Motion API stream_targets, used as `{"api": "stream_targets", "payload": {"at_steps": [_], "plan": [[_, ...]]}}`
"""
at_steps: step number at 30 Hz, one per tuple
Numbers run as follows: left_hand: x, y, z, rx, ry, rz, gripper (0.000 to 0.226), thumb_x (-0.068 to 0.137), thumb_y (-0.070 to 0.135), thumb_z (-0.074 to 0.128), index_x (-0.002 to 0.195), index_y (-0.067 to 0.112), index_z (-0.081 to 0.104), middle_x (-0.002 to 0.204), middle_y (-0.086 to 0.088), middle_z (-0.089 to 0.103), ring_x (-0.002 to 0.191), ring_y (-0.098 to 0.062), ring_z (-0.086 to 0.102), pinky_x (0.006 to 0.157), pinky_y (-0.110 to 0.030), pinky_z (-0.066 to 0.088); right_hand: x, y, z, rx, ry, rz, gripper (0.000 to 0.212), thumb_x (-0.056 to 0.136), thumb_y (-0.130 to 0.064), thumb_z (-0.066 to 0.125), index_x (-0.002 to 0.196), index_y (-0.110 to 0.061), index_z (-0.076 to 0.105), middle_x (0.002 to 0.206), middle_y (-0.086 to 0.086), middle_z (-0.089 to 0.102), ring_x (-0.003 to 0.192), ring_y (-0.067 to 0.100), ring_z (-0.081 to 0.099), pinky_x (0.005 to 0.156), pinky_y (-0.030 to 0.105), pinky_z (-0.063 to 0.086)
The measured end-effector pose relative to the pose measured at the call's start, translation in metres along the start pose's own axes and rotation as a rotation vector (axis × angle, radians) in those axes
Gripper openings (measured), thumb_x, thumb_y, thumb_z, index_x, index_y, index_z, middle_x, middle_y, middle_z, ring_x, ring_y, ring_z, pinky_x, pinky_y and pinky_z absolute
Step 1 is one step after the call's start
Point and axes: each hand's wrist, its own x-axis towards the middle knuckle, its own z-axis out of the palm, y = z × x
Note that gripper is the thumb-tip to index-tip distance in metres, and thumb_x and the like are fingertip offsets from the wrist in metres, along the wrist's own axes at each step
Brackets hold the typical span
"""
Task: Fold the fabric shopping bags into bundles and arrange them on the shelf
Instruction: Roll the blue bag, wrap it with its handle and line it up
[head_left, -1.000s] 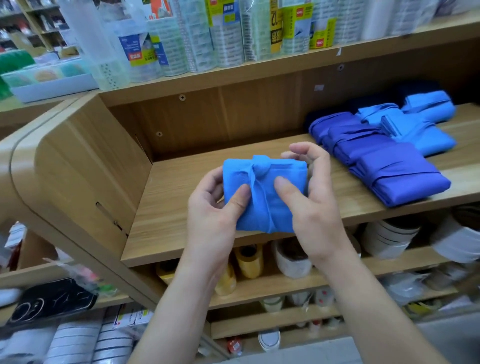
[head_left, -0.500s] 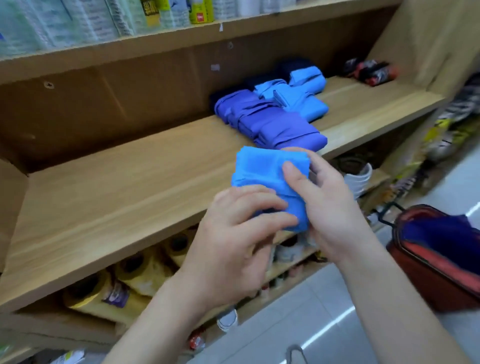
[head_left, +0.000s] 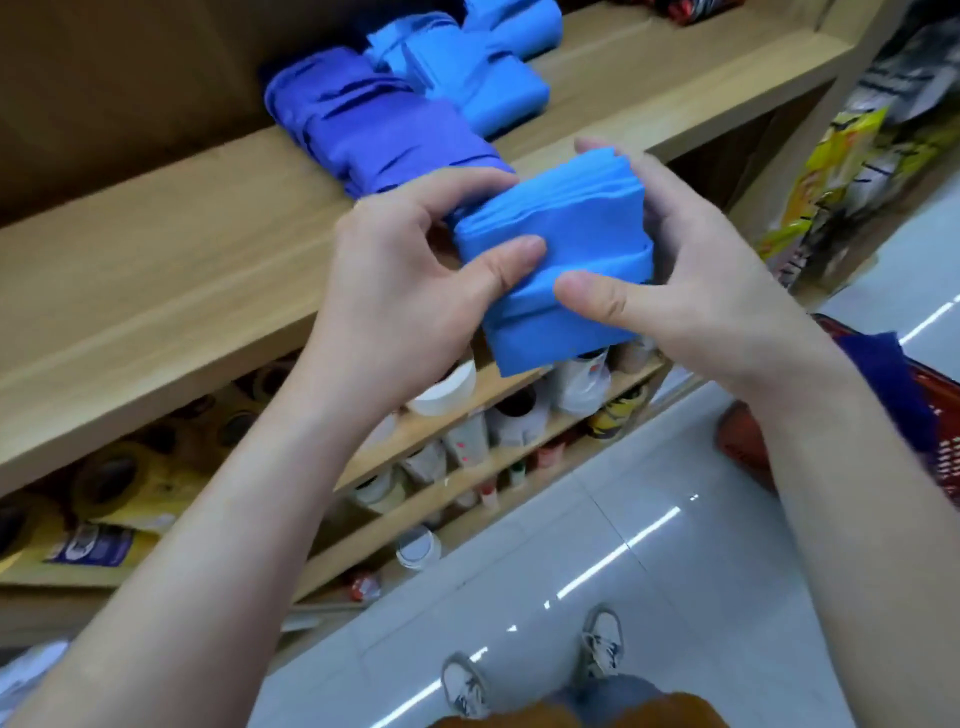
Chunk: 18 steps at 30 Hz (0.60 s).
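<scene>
A folded light-blue fabric bag bundle (head_left: 563, 249) is held in front of the wooden shelf (head_left: 171, 244), just off its front edge. My left hand (head_left: 410, 270) grips the bundle's left side, thumb on top. My right hand (head_left: 691, 275) holds its right side, thumb pressed on the lower front. On the shelf behind lie darker blue-purple bundles (head_left: 374, 124) and light-blue bundles (head_left: 478, 67) side by side.
Lower shelves hold tape rolls (head_left: 109, 478) and small jars (head_left: 452, 384). A red basket (head_left: 930, 431) with a dark blue bag (head_left: 888, 374) stands on the white tiled floor (head_left: 597, 571) at right. Yellow packets (head_left: 831, 171) hang beside the shelf's right end. My shoes (head_left: 602, 644) show below.
The view has swung down and right, so the shelf now sits upper left. The bundle has turned in my hands, showing its layered edge; my left hand moved from covering its front to its left side.
</scene>
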Motion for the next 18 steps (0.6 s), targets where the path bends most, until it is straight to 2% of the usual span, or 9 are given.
{"api": "stream_targets", "payload": {"at_steps": [3, 6, 7, 10, 13, 16, 18], "plan": [[0.019, 0.014, 0.024, -0.005, 0.047, 0.011, 0.022, 0.083, 0.030, 0.074, 0.103, 0.032, 0.066, 0.095, 0.020, 0.068, 0.090, -0.004, 0.067, 0.085, -0.034, 0.055, 0.002, 0.008, -0.036, -0.184, -0.084, -0.050, 0.098, 0.078, -0.035, 0.080, 0.152, -0.031, 0.017, 0.139, -0.018, 0.048, 0.126, 0.001, 0.050, 0.106, 0.031, 0.044], [0.041, 0.018, 0.042, -0.038, 0.065, -0.027, 0.018, 0.085, 0.030, 0.073, 0.102, 0.027, 0.068, 0.095, 0.013, 0.071, 0.090, -0.009, 0.069, 0.083, -0.039, 0.056, 0.010, 0.010, -0.064, -0.273, -0.114, -0.105, 0.107, 0.079, -0.022, 0.082, 0.156, -0.026, 0.007, 0.148, -0.018, 0.036, 0.130, -0.007, 0.042, 0.103, 0.018, 0.041], [0.049, 0.019, 0.047, -0.049, 0.062, -0.044, 0.016, 0.085, 0.030, 0.072, 0.100, 0.026, 0.069, 0.095, 0.010, 0.072, 0.089, -0.010, 0.069, 0.081, -0.039, 0.057, 0.014, 0.009, -0.071, -0.302, -0.117, -0.135, 0.108, 0.078, -0.018, 0.082, 0.156, -0.025, 0.008, 0.151, -0.015, 0.034, 0.132, -0.007, 0.040, 0.103, 0.017, 0.041], [0.069, 0.024, 0.053, -0.115, 0.018, -0.117, 0.010, 0.089, 0.024, 0.070, 0.099, 0.022, 0.070, 0.093, 0.003, 0.074, 0.082, -0.008, 0.070, 0.070, -0.037, 0.060, 0.029, 0.009, -0.088, -0.308, -0.092, -0.210, 0.105, 0.076, -0.013, 0.084, 0.156, -0.024, 0.016, 0.149, -0.006, 0.039, 0.133, 0.001, 0.043, 0.098, 0.019, 0.047], [0.092, 0.028, 0.054, -0.148, -0.041, -0.192, 0.012, 0.092, 0.020, 0.067, 0.102, 0.014, 0.071, 0.098, -0.012, 0.074, 0.086, -0.020, 0.073, 0.066, -0.039, 0.062, 0.048, 0.010, -0.101, -0.298, -0.112, -0.227, 0.105, 0.075, -0.016, 0.084, 0.155, -0.028, 0.017, 0.145, -0.005, 0.043, 0.125, 0.007, 0.051, 0.093, 0.020, 0.050], [0.120, 0.027, 0.051, -0.153, -0.102, -0.259, 0.016, 0.095, 0.023, 0.064, 0.104, 0.013, 0.071, 0.094, -0.009, 0.075, 0.084, -0.019, 0.074, 0.067, -0.039, 0.062, 0.070, 0.009, -0.112, -0.511, -0.092, -0.256, 0.102, 0.073, -0.026, 0.085, 0.153, -0.035, 0.023, 0.142, 0.000, 0.043, 0.127, 0.013, 0.046, 0.104, 0.032, 0.044], [0.141, 0.024, 0.050, -0.116, -0.150, -0.281, 0.020, 0.098, 0.026, 0.059, 0.103, 0.011, 0.071, 0.088, -0.006, 0.073, 0.076, -0.011, 0.072, 0.063, -0.031, 0.060, 0.086, 0.009, -0.117, -0.639, -0.068, -0.272, 0.087, 0.073, -0.035, 0.084, 0.146, -0.039, 0.037, 0.135, 0.003, 0.048, 0.124, 0.017, 0.045, 0.103, 0.030, 0.039]]}}
